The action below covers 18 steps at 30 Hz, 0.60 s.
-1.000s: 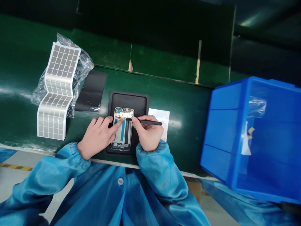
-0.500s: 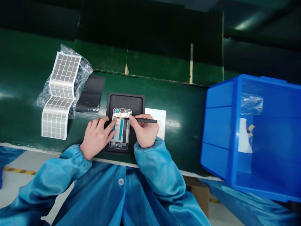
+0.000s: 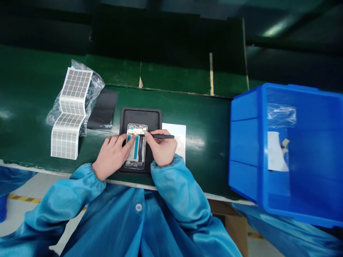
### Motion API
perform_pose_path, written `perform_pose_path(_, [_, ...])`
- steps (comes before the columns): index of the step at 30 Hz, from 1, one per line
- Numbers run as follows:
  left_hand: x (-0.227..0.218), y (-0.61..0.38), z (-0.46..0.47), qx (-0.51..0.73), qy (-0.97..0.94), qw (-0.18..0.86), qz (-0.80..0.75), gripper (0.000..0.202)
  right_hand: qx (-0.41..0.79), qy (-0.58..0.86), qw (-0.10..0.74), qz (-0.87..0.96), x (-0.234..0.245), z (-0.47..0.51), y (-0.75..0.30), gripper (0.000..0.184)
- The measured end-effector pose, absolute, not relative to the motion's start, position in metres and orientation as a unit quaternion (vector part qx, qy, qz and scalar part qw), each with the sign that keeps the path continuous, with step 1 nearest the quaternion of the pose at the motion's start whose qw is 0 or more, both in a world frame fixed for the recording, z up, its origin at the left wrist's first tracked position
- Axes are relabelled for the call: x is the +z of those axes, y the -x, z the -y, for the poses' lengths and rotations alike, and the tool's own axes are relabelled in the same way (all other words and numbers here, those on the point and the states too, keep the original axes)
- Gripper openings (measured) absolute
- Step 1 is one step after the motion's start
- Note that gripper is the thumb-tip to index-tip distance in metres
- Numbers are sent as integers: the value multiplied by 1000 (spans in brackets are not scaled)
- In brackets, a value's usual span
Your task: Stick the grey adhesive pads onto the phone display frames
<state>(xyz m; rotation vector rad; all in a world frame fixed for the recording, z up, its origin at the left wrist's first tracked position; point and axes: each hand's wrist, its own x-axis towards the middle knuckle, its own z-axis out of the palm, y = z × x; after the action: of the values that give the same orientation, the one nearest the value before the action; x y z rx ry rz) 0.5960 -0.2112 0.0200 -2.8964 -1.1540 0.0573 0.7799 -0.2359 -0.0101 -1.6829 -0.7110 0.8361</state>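
Note:
An opened phone frame [image 3: 136,146] with a teal strip and a black flex cable lies on a black mat [image 3: 140,117] on the green bench. My left hand [image 3: 112,155] rests on the phone's left side, its fingers stretched and the fingertip pressing near the top. My right hand [image 3: 160,148] is closed on a thin black stylus-like tool [image 3: 162,136], whose tip touches the upper part of the phone. Both arms wear blue sleeves.
A folded sheet of grey square stickers [image 3: 68,116] lies on a clear bag at the left, beside a dark sheet [image 3: 103,109]. A white paper [image 3: 178,134] sticks out right of the mat. A big blue bin [image 3: 286,153] stands at the right.
The view has shifted a little; my hands stay on the phone, with the tool tip slightly further left along its top.

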Motion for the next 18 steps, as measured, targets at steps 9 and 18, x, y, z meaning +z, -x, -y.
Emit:
perform_pose_path(9, [8,-589,218,-45,922,4,384,38,352,702,541,301,-8,235,-781,26])
perform_pose_path(18, [21,-603,216,7,921,18,389,46,359,696,547,295,-9,236,-781,28])
